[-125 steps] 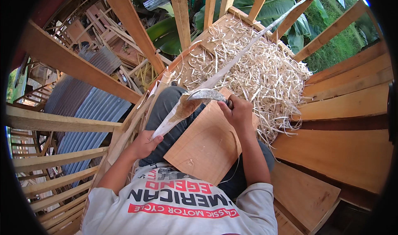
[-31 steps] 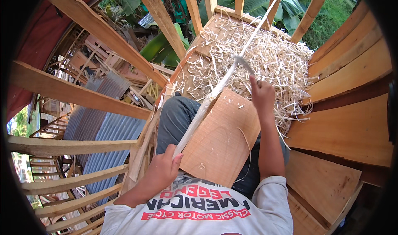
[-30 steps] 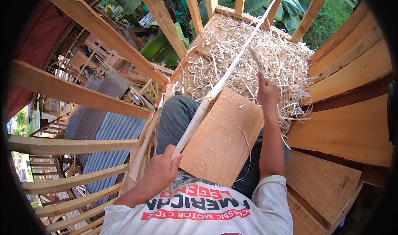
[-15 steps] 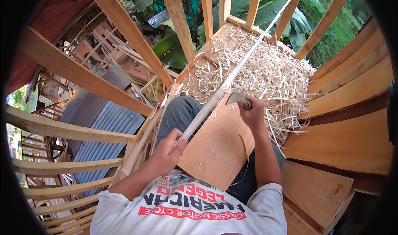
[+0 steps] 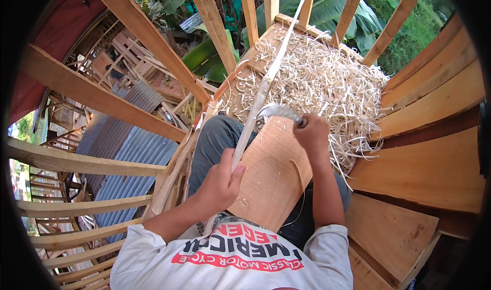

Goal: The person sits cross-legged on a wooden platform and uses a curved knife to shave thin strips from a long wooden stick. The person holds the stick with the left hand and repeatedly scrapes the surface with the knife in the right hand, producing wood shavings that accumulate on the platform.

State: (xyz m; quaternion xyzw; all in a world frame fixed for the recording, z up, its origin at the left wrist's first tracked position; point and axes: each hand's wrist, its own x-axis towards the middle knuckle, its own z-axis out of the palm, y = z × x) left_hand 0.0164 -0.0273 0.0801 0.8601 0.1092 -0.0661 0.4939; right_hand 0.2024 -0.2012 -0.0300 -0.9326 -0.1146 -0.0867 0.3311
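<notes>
two hands at work, both closed on something. left hand (image 5: 221, 183) wraps a long, pale, peeled stick (image 5: 269, 75) near its lower end, thumb along the right side. stick slants away up and to the right, over the edge of a heap of curled shavings (image 5: 327, 85), its far end reaching the wooden uprights; a darker, rough patch shows partway along. right hand (image 5: 313, 132) grips the dark handle of a curved knife (image 5: 279, 111), fist closed; blade points left toward the stick, tip just beside it, contact cannot be told. flat wooden board (image 5: 273, 175) lies over the lap, right of the stick, a thin curled strip on it. dark trousers (image 5: 217, 139) left of the board. outside the slats at left, corrugated sheets (image 5: 135, 170); broad green leaves (image 5: 332, 11) beyond the far uprights.
</notes>
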